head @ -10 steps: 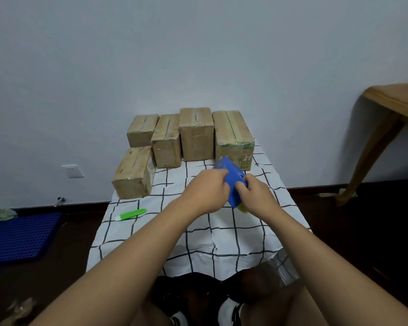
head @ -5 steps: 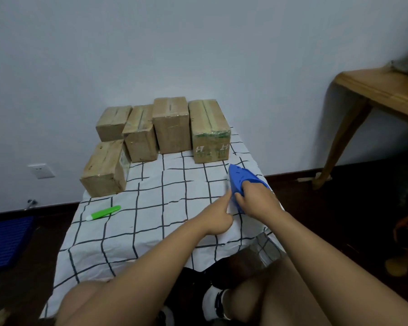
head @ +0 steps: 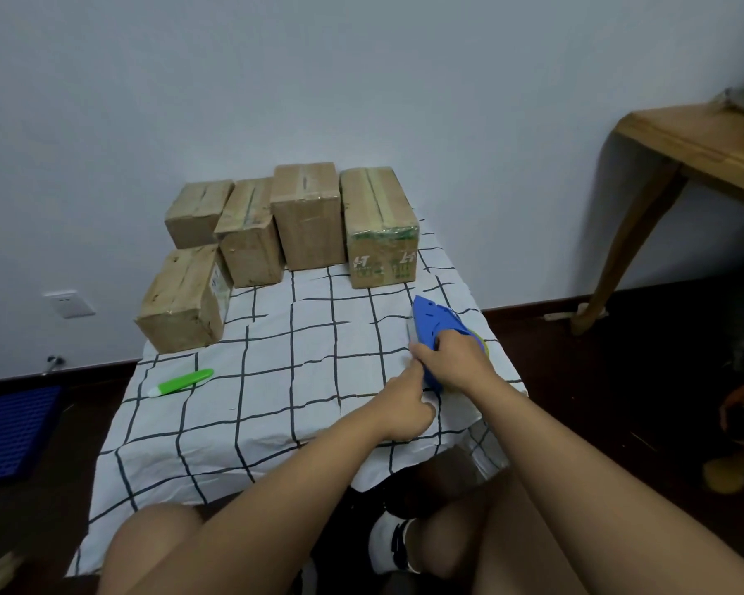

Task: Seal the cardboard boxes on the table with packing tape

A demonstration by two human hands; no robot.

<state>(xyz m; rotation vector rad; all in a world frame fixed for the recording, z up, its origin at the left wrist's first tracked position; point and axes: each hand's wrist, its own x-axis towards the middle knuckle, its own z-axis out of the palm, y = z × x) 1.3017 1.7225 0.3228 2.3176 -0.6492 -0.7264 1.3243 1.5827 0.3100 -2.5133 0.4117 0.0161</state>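
The right hand [head: 456,360] grips the blue plastic tape dispenser [head: 437,324] at four o'clock on the surface [head: 276,380]; the left hand [head: 404,412] pinches beneath it, seemingly at the tape end; five brown cardboard boxes [head: 306,216] wait at twelve o'clock; pulled crookedly, the tape could fold onto itself.

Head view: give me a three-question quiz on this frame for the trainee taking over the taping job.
1. Multiple choice: what does the right hand grip?
A. the green cutter
B. the blue tape dispenser
C. a cardboard box

2. True or false: the green cutter lies on the checked cloth, apart from both hands.

3. Fill in: ____ cardboard boxes stand on the table, among them the box with green print at the right end of the back row.

Key
1. B. The right hand grips the dispenser near the table's right edge; the left hand is right beside it, fingers curled at its near end.
2. True.
3. Five.
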